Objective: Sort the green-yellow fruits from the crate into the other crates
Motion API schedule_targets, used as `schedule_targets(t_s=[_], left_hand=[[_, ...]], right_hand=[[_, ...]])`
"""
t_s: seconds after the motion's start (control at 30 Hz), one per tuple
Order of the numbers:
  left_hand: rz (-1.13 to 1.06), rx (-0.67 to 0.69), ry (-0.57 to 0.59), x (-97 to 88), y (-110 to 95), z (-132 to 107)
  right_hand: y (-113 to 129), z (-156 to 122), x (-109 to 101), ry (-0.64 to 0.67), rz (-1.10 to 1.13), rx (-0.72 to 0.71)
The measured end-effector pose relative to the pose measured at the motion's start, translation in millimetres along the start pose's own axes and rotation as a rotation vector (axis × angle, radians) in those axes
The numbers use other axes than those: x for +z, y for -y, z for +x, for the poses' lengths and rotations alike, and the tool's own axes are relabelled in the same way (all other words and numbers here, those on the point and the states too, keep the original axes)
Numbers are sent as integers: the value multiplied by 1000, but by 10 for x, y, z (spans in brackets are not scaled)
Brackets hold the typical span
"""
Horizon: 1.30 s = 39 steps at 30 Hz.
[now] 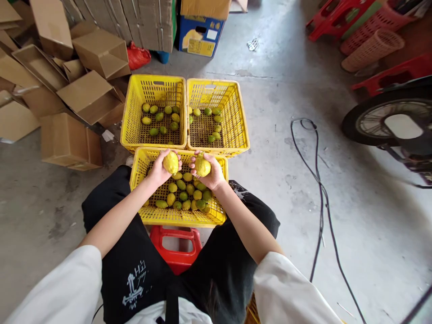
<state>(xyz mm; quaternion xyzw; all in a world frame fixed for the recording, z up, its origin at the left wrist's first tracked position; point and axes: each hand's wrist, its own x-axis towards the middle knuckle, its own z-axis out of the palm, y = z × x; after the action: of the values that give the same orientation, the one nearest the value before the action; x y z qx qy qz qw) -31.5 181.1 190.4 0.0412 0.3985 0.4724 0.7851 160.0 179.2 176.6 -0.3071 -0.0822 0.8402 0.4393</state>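
Grey floor, apparently a motorbike, yellow crates, held fruits

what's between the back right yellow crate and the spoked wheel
In the head view, a dark, looped cable lies on the grey floor between the crate and the wheel.

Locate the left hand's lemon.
In the head view, the lemon is left of centre, in the left hand above the nearest yellow crate, beside the right hand.
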Motion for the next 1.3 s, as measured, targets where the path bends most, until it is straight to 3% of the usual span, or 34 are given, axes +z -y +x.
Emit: schedule_targets(t_s=[0.33,0.47,0.77,1.03,1.3], left_hand=[[-51,36,-14,24,-57,12],[-25,16,1,37,-55,-12],[11,-17,-26,36,-57,-25],[-60,24,-33,23,-52,-9],[30,-3,-15,5,-16,13]], right_hand=[[21,17,16,-55,69,-132],[9,12,1,-103,53,-112],[-11,36,-23,-56,46,-33],[9,30,-11,-42,39,-108],[-60,53,-32,-66,-58,-83]])
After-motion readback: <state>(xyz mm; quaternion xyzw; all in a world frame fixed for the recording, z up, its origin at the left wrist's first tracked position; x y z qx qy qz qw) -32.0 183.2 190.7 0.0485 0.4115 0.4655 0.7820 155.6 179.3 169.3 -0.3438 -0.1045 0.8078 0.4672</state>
